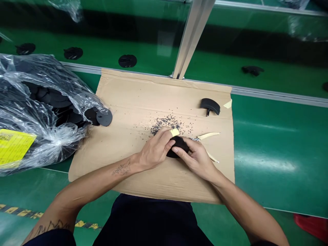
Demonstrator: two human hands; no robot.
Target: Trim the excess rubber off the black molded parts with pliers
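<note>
Both my hands hold one black round piece [176, 148] low over the cardboard sheet [123, 99]. My left hand [156, 147] grips its left side, with yellow tape [174, 132] wrapped on a finger. From the right, my right hand [198, 157] closes on the same piece, thumb on its near face. The fingers cover much of its outline. Small black scraps [167, 123] lie scattered just beyond my hands. Partly behind my right hand rests a pair of pliers or cutters with pale yellow handles [208, 135]; its jaws are mostly hidden.
A curved black part with a stem [210, 105] lies at the cardboard's back right. On the left, a clear plastic bag [58, 133] spills black discs [104, 118] and bears a yellow label [15, 145]. Behind a metal post [193, 37], several black pieces rest on the green surface.
</note>
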